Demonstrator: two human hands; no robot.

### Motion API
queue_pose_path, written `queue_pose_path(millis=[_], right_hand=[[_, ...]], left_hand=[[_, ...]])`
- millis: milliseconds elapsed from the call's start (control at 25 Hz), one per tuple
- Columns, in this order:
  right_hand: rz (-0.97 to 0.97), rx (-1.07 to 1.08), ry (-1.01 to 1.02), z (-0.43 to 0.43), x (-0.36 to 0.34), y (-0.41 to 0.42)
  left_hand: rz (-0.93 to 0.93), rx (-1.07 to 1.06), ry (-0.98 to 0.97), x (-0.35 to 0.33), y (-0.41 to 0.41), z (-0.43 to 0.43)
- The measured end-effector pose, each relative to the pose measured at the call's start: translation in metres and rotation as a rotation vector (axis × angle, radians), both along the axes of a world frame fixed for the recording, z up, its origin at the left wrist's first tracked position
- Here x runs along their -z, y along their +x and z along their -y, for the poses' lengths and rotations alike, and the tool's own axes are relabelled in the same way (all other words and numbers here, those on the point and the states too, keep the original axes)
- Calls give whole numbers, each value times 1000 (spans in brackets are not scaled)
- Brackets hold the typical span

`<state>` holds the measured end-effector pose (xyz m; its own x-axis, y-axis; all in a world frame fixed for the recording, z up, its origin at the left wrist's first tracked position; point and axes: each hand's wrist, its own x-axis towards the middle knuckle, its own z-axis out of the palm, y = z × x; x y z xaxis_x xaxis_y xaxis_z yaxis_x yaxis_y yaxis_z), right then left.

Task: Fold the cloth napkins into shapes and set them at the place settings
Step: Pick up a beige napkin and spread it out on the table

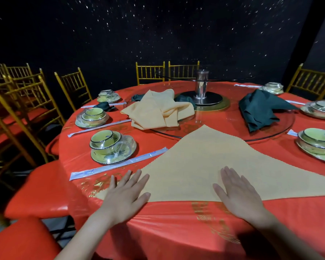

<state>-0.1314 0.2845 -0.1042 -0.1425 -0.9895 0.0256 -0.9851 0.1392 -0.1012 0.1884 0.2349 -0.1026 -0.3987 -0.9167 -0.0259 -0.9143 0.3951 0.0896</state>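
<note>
In the head view, we see a pale yellow napkin [204, 166] of fine woven cloth lying flat as a broad triangle on the near side of the round bench [176, 222]. Its zigzag-cut edges meet at a far tip that touches the glass turntable [223, 126].

Our left hand [124, 196] lies palm down on the napkin's left corner, fingers straight and spread. Our right hand [236, 194] presses flat on the long near fold, fingers straight and lightly fanned.

The bench wears glossy red plastic with gold print. On the turntable sit a crumpled yellow pile [158, 111] and dark green napkins [259, 109]. Shrink-wrapped bowls [111, 147] and paper-sleeved chopsticks [118, 166] ring the edge, with gold chairs [73, 85] behind.
</note>
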Motion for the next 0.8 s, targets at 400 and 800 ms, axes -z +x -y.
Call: queue_pose_path(millis=[400, 800], right_hand=[[19, -8, 20, -1, 0, -1], [92, -56, -19, 1, 1, -4]], left_hand=[[7, -85, 2, 0, 36, 4], [-122, 65, -117, -21, -12, -10]])
